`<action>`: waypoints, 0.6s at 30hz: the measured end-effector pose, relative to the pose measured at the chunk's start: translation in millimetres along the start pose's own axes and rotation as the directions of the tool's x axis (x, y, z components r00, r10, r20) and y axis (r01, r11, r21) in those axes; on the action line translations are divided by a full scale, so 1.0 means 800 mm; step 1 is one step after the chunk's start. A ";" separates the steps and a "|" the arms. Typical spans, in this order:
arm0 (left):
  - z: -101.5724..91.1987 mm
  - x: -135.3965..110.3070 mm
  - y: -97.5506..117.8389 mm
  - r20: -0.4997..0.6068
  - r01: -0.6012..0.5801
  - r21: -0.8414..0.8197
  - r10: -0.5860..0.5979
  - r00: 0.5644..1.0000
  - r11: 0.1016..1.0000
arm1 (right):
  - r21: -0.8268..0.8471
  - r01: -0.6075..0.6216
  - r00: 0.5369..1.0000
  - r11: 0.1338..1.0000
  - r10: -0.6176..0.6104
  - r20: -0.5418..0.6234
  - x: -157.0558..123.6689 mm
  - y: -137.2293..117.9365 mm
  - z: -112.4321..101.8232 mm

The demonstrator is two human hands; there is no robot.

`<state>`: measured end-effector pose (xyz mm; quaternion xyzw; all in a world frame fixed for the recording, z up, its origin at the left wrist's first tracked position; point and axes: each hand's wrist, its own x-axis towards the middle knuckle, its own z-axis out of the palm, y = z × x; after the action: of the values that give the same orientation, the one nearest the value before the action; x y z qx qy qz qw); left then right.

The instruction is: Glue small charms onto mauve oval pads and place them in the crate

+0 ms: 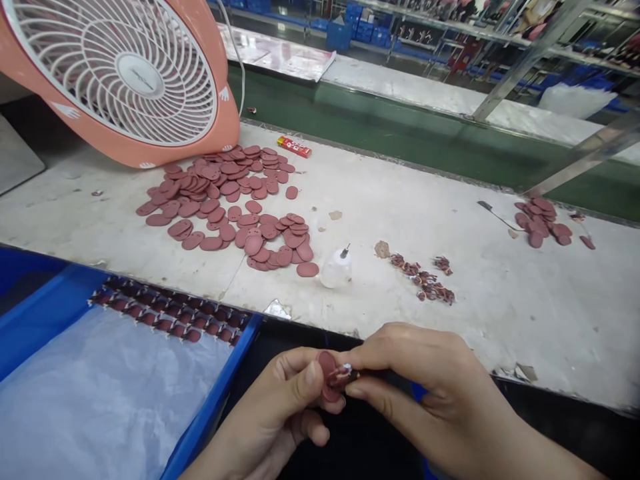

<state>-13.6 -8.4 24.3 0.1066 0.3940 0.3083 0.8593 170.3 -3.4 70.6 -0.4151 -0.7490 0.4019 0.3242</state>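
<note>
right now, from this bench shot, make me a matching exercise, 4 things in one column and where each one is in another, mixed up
Things:
1. the reddish oval disc
2. the heap of matching discs
3. the small white plastic bottle
4. the rows of small reddish pieces

Places:
A. on the bench, just below the pink desk fan
B. pinched between the left hand and the right hand
C. at the far end of the blue crate
D. on the bench, between the heap and a clump of small pieces

Pairs: 1-B, 2-A, 3-D, 4-C
</note>
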 end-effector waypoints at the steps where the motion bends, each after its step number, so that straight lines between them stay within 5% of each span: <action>1: 0.000 0.000 0.000 0.000 0.001 -0.001 -0.001 1.000 1.000 | -0.006 0.000 1.000 1.000 0.000 0.002 0.000 0.000 0.000; 18: -0.001 0.001 0.001 -0.001 0.012 -0.008 -0.012 1.000 1.000 | -0.086 0.017 0.996 0.996 -0.010 0.085 0.009 -0.001 -0.002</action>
<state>-14.0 -7.0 23.7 0.1006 0.3941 0.3048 0.8612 168.6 3.2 73.1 -0.4062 -0.7816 0.3841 0.2767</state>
